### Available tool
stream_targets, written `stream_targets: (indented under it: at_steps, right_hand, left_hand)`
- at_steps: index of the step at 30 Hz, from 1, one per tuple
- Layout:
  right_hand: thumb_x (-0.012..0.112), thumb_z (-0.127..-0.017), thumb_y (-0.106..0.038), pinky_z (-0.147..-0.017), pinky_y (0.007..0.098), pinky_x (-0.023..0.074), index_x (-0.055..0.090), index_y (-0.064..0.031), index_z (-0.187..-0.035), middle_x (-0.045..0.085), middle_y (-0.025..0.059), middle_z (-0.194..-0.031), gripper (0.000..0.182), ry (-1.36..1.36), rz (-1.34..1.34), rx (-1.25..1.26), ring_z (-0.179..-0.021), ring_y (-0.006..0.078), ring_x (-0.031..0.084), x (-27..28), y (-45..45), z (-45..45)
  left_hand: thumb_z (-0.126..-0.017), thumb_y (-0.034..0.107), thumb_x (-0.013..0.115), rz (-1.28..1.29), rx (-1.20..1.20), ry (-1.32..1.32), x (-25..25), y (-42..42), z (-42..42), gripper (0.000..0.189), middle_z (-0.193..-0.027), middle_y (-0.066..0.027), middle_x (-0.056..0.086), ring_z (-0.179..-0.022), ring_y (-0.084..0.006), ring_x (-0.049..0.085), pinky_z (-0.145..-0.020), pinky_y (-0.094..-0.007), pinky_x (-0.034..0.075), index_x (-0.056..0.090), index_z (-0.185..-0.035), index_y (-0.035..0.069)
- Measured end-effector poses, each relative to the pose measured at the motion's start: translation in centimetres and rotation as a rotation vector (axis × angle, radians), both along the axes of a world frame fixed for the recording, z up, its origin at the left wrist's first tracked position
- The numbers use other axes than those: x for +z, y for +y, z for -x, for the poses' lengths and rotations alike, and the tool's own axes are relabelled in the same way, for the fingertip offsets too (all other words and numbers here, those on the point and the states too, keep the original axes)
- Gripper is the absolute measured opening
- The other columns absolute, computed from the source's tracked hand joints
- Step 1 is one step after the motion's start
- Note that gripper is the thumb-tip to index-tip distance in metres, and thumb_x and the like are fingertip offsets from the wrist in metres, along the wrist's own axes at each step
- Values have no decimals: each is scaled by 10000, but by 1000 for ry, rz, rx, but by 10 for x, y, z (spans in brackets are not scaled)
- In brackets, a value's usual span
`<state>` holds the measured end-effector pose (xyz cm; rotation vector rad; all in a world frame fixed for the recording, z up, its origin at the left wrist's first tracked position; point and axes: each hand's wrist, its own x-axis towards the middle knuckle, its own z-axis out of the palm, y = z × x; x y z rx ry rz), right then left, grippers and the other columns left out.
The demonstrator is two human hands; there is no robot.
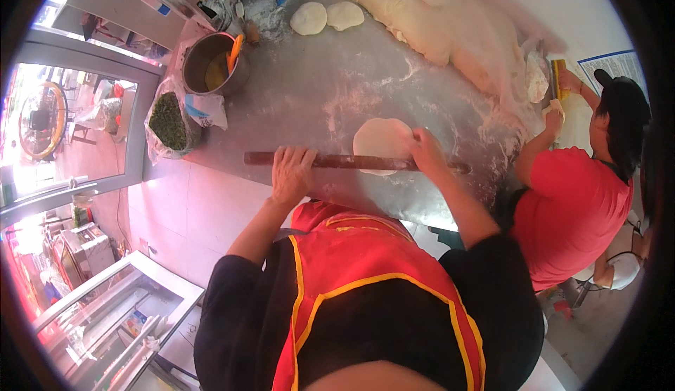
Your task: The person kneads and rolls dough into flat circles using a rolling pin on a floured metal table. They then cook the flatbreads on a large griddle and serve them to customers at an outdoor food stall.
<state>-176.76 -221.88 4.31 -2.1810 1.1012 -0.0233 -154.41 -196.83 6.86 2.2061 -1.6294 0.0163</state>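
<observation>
A long brown wooden rolling pin (350,162) lies across the near part of the floured metal worktop (295,95). My left hand (292,172) grips the pin toward its left end, fingers curled over the top. Under the pin's middle is a flat round of pale dough (381,137), most of it beyond the pin and a small strip on the near side. My right hand (428,151) reaches over the pin, its fingertips pinched at the round's right edge. The palm side of this hand is hidden.
Two dough rounds (309,18) lie at the back. Plastic covers a big dough mass (448,16). Left are a metal pot (189,64) with an orange handle and a bag of chopped greens (167,122). At right, a co-worker in red (575,206) holds a yellow-edged tool (559,77).
</observation>
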Motion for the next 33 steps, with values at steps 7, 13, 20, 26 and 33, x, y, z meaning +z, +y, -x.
stream_targets:
  at_steps: [7, 13, 20, 26, 33]
  right_hand:
    - [505, -919, -281, -1107, 552, 193, 347, -81, -1405, 384, 129, -1423, 549, 111, 581, -17, -1342, 304, 328, -40, 34, 79]
    - [385, -970, -315, -1086, 564, 201, 309, -94, -1442, 370, 133, -1448, 526, 146, 805, -59, -1340, 321, 332, -35, -97, -10]
    - [489, -934, -283, -1108, 542, 187, 322, -76, -1421, 322, 155, -1468, 554, -58, 757, 20, -1369, 327, 277, -38, -118, -25]
    - [516, -899, -250, -1123, 536, 174, 342, -55, -1402, 354, 170, -1448, 567, 74, 442, 51, -1351, 337, 315, -27, 47, 102]
    - [475, -920, -277, -1127, 526, 167, 323, -78, -1421, 342, 137, -1463, 561, 133, 667, 66, -1355, 301, 317, -37, -17, 51]
  left_hand:
    - [-874, 346, 537, -105, 174, 42, -48, -25, 3, 583, -1434, -143, 385, -1367, -297, 297, -1110, -528, 176, 417, -1378, 79]
    - [-885, 367, 519, -25, 172, -229, -45, -160, -73, 603, -1453, -135, 360, -1368, -309, 285, -1088, -587, 166, 402, -1387, 54]
    - [-879, 334, 536, 9, 98, -230, -38, -177, -91, 606, -1442, -159, 366, -1369, -313, 282, -1108, -551, 167, 396, -1376, 17]
    - [-892, 285, 525, -55, 24, 72, -49, -25, -3, 521, -1382, -209, 427, -1334, -356, 331, -1111, -524, 187, 455, -1305, -25]
    - [-921, 312, 475, -66, 129, -85, -41, -71, -30, 510, -1427, -171, 391, -1355, -315, 313, -1119, -517, 157, 451, -1331, 10]
